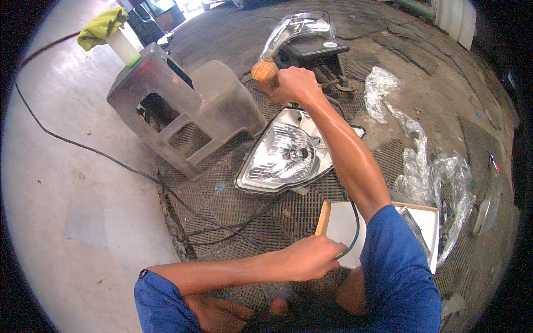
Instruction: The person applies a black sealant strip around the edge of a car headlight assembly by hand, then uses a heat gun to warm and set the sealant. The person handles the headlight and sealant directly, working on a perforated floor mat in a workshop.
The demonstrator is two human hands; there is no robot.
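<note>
My right hand is closed round a tool with a rounded orange-brown, wood-like handle; its working end cannot be made out. Below that hand, a headlight housing with a shiny reflector lies on the ribbed mat, its front facing up. My left hand is lower down, with its fingers pinched on a black cable. The cable runs up beside my right forearm, which hides part of its course. Beyond my right hand, a clear curved headlight lens rests on a low black stand.
Two grey plastic stools stand at the left, with a yellow-green cloth over a white container on one. An opened cardboard box lies near my right knee. Crumpled clear plastic wrap spreads at the right. Another cable crosses the floor.
</note>
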